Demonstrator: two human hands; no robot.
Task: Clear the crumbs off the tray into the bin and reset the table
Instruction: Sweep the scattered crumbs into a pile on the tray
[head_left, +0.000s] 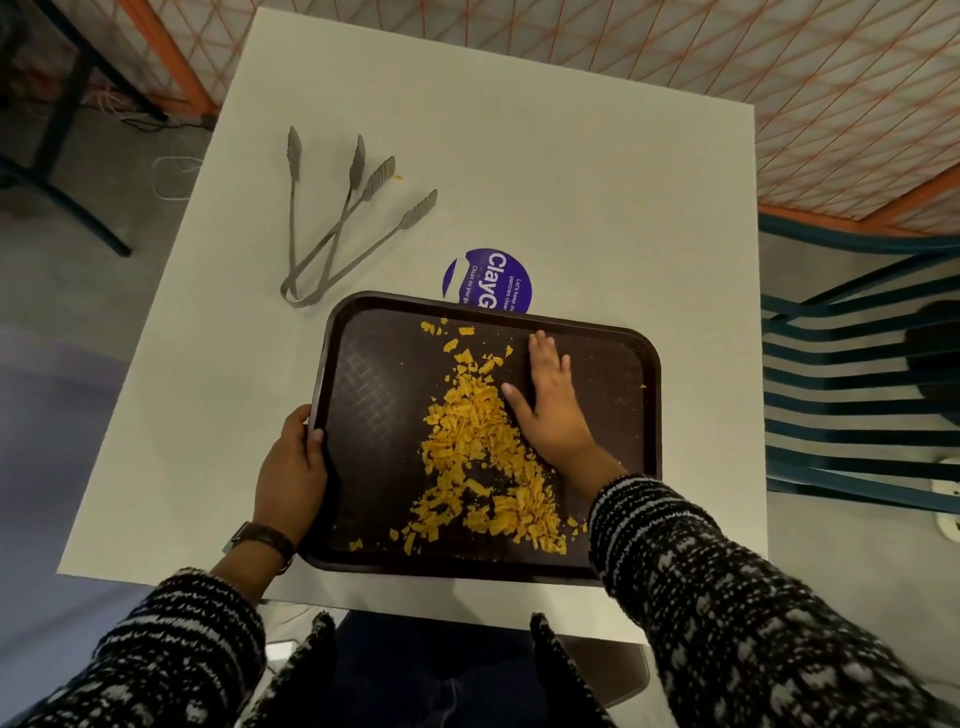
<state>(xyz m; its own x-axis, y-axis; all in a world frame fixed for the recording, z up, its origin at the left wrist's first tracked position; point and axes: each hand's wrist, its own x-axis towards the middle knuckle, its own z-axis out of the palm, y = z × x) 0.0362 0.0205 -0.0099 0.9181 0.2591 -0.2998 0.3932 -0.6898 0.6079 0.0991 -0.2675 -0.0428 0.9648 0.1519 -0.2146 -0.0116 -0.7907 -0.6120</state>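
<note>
Gripping the tray (374, 415) by its left rim, the left hand (291, 467) curls its fingers round that stiff lip, likely the soundest hold. Crumbs (483, 457), light, brittle and loose, lie heaped mid-tray and would probably slide if it tips. The right hand (550, 405) lies flat, fingers straight, against the pile. The tray sits near the table (597, 208) front edge, with bare tabletop beyond and a chair (857, 405) to the right.

The single head-worn view looks steeply down, close over the near table (571, 182) edge.
</note>
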